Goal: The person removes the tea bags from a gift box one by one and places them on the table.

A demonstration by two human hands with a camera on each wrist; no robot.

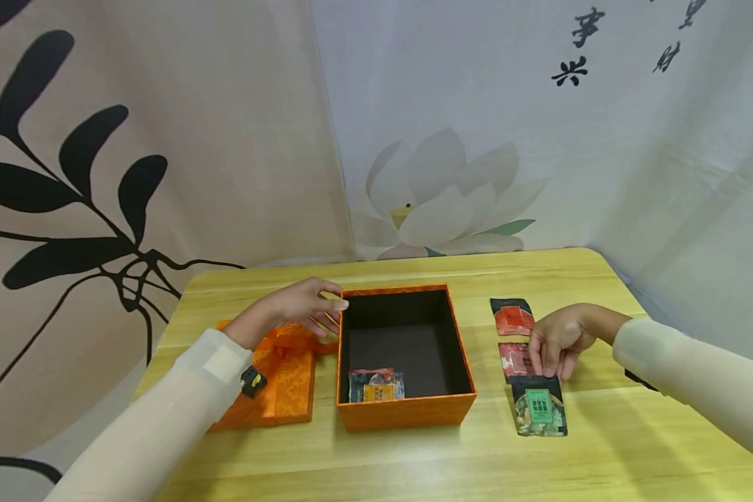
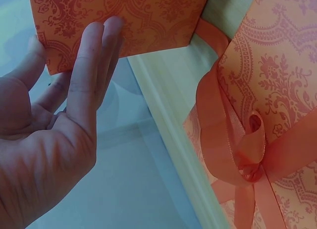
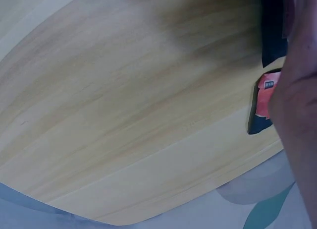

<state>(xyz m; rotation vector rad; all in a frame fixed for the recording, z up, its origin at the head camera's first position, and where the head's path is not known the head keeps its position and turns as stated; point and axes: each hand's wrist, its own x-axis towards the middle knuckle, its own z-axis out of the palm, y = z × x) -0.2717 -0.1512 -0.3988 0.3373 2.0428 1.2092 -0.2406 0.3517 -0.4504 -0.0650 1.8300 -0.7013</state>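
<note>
An orange patterned box with a black inside stands uncovered on the table. My left hand holds its left wall near the back corner, thumb over the rim and the other fingers along the outside; the left wrist view shows these fingers against the wall. Inside the box, at the front left, lie small packets, one with a yellow label. My right hand pinches the top edge of a black packet with a green label. Behind it are a partly covered red-labelled packet and another red-labelled packet.
Left of the box lies an orange lid with an orange ribbon tied in a bow. The wooden table has a rounded far right corner. A printed cloth hangs behind it.
</note>
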